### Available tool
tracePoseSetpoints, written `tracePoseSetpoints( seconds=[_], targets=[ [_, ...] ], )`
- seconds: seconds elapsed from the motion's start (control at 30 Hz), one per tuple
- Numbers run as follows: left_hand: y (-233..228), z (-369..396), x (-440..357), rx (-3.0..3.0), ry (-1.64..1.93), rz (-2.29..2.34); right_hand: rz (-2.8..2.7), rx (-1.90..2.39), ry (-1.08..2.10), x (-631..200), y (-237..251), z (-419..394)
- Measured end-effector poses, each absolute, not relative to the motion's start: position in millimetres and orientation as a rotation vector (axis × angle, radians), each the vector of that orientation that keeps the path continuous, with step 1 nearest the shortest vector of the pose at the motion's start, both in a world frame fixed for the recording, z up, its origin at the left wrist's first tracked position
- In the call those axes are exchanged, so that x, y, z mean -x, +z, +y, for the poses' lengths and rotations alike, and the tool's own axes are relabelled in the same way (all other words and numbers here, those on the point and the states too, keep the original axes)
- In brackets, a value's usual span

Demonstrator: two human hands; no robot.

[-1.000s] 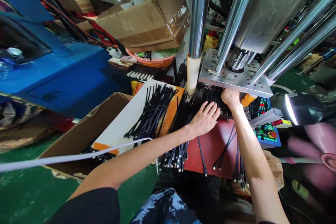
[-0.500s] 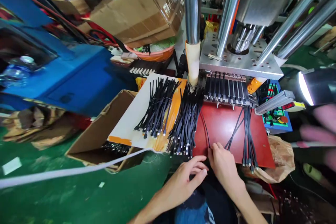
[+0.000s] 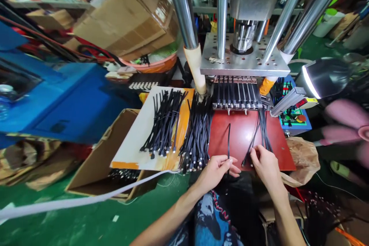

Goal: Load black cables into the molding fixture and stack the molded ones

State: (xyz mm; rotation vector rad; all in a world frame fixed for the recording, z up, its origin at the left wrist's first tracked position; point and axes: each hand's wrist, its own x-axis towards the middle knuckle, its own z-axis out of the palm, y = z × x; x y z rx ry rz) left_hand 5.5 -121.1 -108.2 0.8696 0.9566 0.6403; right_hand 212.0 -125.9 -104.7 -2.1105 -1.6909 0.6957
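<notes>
My left hand (image 3: 215, 170) pinches the near end of a single black cable (image 3: 228, 140) that lies across the red plate (image 3: 239, 132). My right hand (image 3: 264, 164) grips the near ends of a small bundle of black cables (image 3: 263, 127) at the plate's right side. Behind the plate, a metal mould (image 3: 236, 96) holds a row of black cables under the press platen (image 3: 245, 59). Left of the plate sits a heap of black cables (image 3: 198, 134), and another heap (image 3: 165, 123) rests on a white and orange board (image 3: 138, 138).
An open cardboard box (image 3: 98, 161) stands under the board at the left. A blue machine (image 3: 57, 100) fills the left side. A lit lamp (image 3: 323, 77) and a control box (image 3: 294, 119) sit at the right. A white cord (image 3: 75, 200) crosses the green floor.
Both hands pulled back from the mould under the press to the near edge of the red plate. The left hand now holds a single cable and the right hand a bundle.
</notes>
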Motion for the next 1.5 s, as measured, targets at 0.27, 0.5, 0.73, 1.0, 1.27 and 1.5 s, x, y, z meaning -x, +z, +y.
tracePoseSetpoints(
  seconds=[0.27,0.5,0.73,1.0,1.27,1.5],
  targets=[
    [-78.7,-105.3,-17.3,-0.514,0.706,0.689,-1.662,1.384,1.777,-228.0,-73.7,-178.9],
    [-57.6,-130.7,8.4,-1.075,0.395,0.836,-1.089,1.262,1.530,-189.7,-72.0,-121.5],
    [-26.0,-64.0,17.6,-1.427,0.721,1.011,-1.443,1.257,1.227,-159.6,-75.7,-127.9],
    [1.6,-37.7,17.5,-1.555,0.805,0.923,-1.440,1.235,0.899,-162.3,-88.7,-141.0],
    [2.7,-34.7,17.1,-1.519,0.837,0.836,-1.493,1.198,0.907,-156.9,-62.8,-113.6],
    [1.2,-29.1,6.3,-1.550,0.895,0.886,-1.416,1.224,0.958,-159.0,-63.6,-110.6]
  ],
)
